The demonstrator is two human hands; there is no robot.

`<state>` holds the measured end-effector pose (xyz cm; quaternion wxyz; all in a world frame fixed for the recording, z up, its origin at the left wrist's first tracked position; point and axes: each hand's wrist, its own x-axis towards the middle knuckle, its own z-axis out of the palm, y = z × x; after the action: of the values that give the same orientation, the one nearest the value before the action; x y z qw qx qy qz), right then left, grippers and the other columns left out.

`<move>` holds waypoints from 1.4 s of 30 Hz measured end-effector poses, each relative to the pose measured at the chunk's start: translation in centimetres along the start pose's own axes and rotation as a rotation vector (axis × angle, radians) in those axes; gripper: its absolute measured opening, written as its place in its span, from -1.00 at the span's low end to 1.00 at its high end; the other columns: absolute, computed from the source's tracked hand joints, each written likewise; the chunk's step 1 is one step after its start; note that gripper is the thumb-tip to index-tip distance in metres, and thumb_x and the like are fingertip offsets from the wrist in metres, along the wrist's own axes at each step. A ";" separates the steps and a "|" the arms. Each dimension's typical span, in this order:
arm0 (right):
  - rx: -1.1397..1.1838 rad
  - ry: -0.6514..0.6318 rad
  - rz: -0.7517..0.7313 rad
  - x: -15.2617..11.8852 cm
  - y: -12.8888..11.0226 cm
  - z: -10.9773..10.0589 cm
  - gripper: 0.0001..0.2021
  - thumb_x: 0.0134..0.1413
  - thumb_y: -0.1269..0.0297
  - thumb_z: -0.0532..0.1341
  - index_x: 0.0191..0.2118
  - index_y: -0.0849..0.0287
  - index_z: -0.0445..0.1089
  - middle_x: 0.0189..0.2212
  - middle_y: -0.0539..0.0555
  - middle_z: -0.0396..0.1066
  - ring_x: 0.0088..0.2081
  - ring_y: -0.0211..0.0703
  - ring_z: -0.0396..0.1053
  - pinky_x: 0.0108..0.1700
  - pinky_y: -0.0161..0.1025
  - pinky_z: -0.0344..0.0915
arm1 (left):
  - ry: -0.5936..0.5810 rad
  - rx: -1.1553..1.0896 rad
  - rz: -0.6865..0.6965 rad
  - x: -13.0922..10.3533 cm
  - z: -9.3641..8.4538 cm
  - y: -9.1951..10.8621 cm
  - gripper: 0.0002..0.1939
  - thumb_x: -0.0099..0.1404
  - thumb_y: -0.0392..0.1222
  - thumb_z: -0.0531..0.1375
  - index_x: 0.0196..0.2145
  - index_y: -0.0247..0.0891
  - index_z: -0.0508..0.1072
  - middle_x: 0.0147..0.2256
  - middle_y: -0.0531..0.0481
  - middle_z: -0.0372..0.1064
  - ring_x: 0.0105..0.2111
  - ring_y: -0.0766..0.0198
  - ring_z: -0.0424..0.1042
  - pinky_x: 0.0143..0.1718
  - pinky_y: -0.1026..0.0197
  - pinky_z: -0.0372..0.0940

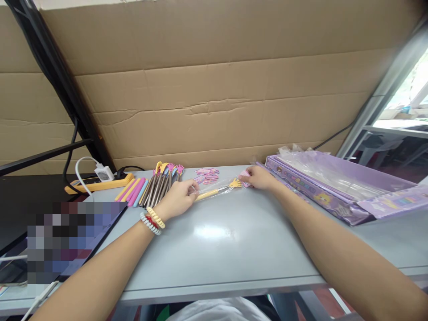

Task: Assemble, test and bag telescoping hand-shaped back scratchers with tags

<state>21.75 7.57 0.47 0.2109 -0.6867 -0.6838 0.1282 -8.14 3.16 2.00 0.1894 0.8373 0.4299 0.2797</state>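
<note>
Between my two hands a yellow stick with a small hand-shaped end [219, 191] lies inside a clear plastic sleeve, just above the grey table [214, 249]. The fingers of my left hand [179, 196] are closed on the sleeve at the handle end. At the other end my right hand [261, 177] pinches a small pink printed card [245, 179] by the sleeve. More pink cards [207, 174] lie in a loose pile behind the stick. Left of my left hand rest several metal sticks with coloured hand-shaped tips [160, 185] and several pink, yellow and blue handles [135, 189].
A purple printed box [314, 200] holding clear plastic sleeves [321, 174] stands at the right. At the left are a yellow power strip [123, 180] with a white charger [104, 172], cables and a dark device with a blurred screen. Cardboard [214, 98] lines the back.
</note>
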 end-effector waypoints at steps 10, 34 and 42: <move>0.083 -0.016 0.037 -0.5 -0.7 0.0 -0.62 0.14 0.08 -0.03 -0.54 0.22 0.28 -0.65 0.04 0.31 -0.59 -0.27 0.23 -0.50 -0.33 0.05 | -0.007 0.016 -0.007 0.0 0.0 0.0 -0.84 0.16 -0.17 0.06 -0.38 -0.25 0.40 -0.59 0.07 0.37 -0.55 0.28 0.34 -0.45 0.26 0.18; -0.081 0.051 0.004 -0.6 -0.8 -0.4 -0.76 -0.07 0.15 0.19 -0.58 0.21 0.30 -0.63 -0.01 0.30 -0.55 -0.30 0.18 -0.50 -0.34 -0.02 | -0.034 0.014 -0.006 0.1 0.3 -0.4 -0.89 0.18 -0.19 0.07 -0.39 -0.25 0.36 -0.53 0.06 0.40 -0.55 0.30 0.36 -0.46 0.28 0.17; 0.000 0.025 0.009 -0.9 -1.2 -0.2 -0.55 0.20 0.08 -0.11 -0.57 0.21 0.28 -0.61 0.07 0.35 -0.51 -0.24 0.27 -0.44 -0.34 0.06 | -0.054 0.060 0.006 0.0 0.2 0.0 -0.90 0.18 -0.22 0.07 -0.39 -0.25 0.36 -0.62 0.10 0.33 -0.58 0.32 0.30 -0.48 0.29 0.12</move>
<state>20.76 6.61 1.14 0.2190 -0.6914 -0.6778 0.1204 -8.06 3.16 1.83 0.1751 0.8510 0.4305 0.2445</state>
